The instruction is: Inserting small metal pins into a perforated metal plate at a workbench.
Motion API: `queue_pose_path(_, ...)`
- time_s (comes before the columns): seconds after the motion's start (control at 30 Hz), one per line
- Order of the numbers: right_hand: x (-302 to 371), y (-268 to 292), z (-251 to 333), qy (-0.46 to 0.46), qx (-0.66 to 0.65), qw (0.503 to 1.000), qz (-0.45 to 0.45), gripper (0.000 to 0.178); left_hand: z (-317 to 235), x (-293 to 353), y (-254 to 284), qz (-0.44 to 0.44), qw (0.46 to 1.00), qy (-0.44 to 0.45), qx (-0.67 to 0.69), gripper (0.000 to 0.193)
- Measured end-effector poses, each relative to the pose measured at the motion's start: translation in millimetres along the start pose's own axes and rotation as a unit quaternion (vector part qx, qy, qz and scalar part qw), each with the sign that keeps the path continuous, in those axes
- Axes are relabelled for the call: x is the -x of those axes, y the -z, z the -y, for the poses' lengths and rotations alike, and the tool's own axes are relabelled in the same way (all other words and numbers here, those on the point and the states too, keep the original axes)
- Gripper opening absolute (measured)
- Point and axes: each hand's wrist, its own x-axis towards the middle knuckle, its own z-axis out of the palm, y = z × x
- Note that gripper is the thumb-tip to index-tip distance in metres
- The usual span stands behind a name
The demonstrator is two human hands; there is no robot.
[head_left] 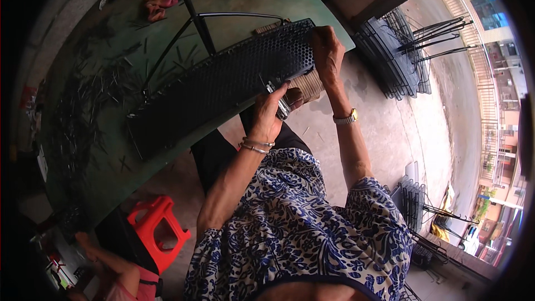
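A long black perforated metal panel [223, 75] lies slanted across the green tabletop [125, 161], with bent black rods [192, 19] rising at its far edge. My left hand [268, 114] is closed around a bundle of thin, shiny dark strips [282, 106] close to the panel's near edge. At the panel's right end, my right hand [329, 53] is closed with fingers curled against the corner. Whatever those fingers pinch there is hidden. Under the right end of the panel sits a stack of brown ridged pieces [306, 86].
Many loose dark strips [92, 100] litter the table's left side. Crumpled reddish cloths [161, 1] lie at the back. A red plastic stool [159, 228] stands at lower left, near another person's arm [114, 262]. Black wire racks [393, 56] are stacked on the floor at right.
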Motion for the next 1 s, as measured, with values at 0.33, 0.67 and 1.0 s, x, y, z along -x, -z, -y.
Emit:
queue_pose_path(0.33, -5, -13, -9, -0.004, -0.004, 0.999, 0.042, 0.009, -2, 0, 2, 0.009, 1.0, 0.012, -0.002, 0.013)
queue_pose_path(0.67, -9, -7, -7, 0.06, 0.162, 0.977, 0.127, 0.013, -1, 1, 0, 0.027, 0.996, -0.034, -0.074, 0.016)
queue_pose_path(1.0, -9, -10, -7, 0.031, 0.181, 0.972, 0.147, 0.017, -3, 10, -6, 0.037, 0.997, -0.045, -0.059, 0.016)
